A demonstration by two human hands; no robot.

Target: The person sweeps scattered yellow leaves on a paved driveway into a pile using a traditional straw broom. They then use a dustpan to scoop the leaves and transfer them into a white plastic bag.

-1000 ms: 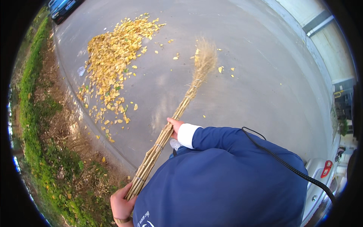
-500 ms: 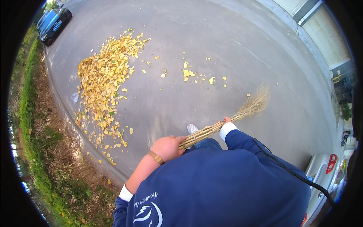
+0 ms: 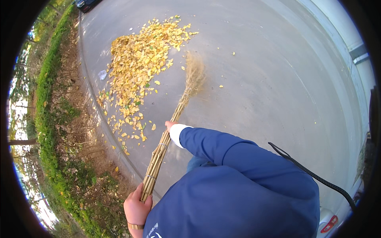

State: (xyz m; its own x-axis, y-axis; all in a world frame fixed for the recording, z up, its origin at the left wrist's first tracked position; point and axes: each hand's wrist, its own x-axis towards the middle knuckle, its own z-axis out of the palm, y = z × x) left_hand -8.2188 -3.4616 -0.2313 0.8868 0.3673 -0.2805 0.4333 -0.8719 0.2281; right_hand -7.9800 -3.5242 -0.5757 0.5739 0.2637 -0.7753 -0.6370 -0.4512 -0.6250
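A tan broom of bundled bamboo stalks [image 3: 159, 148] slants up and rightward from the left hand [image 3: 138, 208], curled round its butt, through the right hand [image 3: 170, 125], wrapped mid-length. Its blurred straw bristles [image 3: 195, 73], nearer the right hand, lie just right of heaped yellow leaves [image 3: 137, 57].

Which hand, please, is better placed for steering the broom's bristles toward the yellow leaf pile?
Probably the right hand: it grips the broom nearer the bristles, which are just right of the yellow leaf pile. The left hand holds the handle's opposite end.
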